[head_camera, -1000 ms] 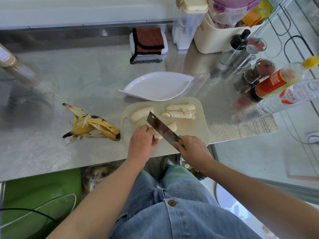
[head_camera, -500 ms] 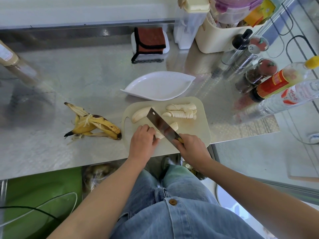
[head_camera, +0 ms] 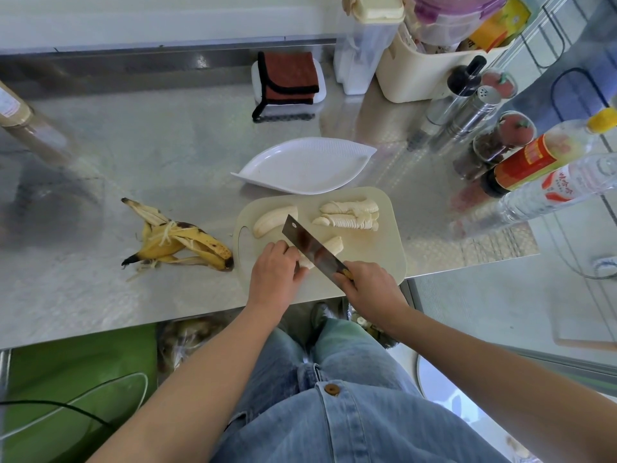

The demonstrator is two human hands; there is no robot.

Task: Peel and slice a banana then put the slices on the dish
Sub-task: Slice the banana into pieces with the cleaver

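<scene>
On the beige cutting board [head_camera: 374,252] lie a whole peeled banana piece [head_camera: 272,220], two rows of cut slices [head_camera: 350,213], and a banana piece [head_camera: 334,246] under the knife. My left hand [head_camera: 275,274] holds the near end of that piece with curled fingers. My right hand [head_camera: 372,289] grips the handle of the knife [head_camera: 309,245], whose blade slants across the piece. The white leaf-shaped dish [head_camera: 305,166] sits just behind the board with nothing in it.
The banana peel [head_camera: 177,238] lies left of the board on the steel counter [head_camera: 133,155]. Bottles and spice jars [head_camera: 521,155] crowd the right side. A folded cloth [head_camera: 288,78] and a cream bin [head_camera: 417,68] stand at the back. The counter's front edge runs just below my hands.
The knife blade has shifted a little along the banana piece under my left hand. Both hands stay in much the same place.
</scene>
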